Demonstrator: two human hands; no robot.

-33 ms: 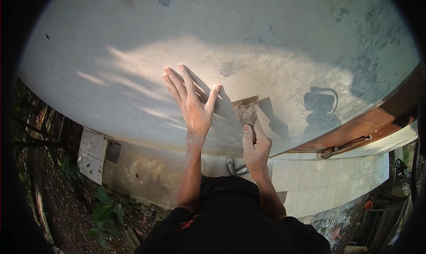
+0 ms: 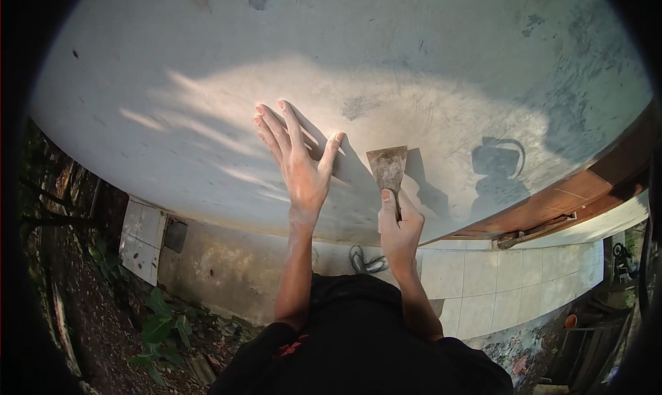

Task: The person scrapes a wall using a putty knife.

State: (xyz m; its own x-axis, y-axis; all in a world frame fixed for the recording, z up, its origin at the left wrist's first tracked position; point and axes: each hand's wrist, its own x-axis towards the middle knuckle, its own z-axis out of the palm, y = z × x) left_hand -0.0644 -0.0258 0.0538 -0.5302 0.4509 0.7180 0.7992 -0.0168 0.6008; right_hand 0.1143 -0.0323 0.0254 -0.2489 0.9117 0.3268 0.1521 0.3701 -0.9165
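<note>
My left hand (image 2: 303, 167), dusted white, rests against the pale wall (image 2: 227, 43) with its fingers stretched and spread. To its right, my right hand (image 2: 401, 222) is closed round the handle of a scraper (image 2: 387, 166), the thumb pressed along it. The scraper's broad, worn metal blade points up and lies at or very close to the wall; whether its edge touches cannot be made out. Sunlight falls across the wall around both hands. Dark scuffs and scratches mark the surface above the scraper and farther right.
A brown wooden frame (image 2: 552, 205) borders the wall at right. Below it runs a tiled floor (image 2: 510, 284). A pair of sandals (image 2: 365, 260) lies near the wall's foot. Leafy plants (image 2: 162, 322) grow at lower left, beside a concrete ledge (image 2: 227, 271).
The scraper in my right hand has shifted slightly to the right and tilted a little. My left hand stays in place on the wall.
</note>
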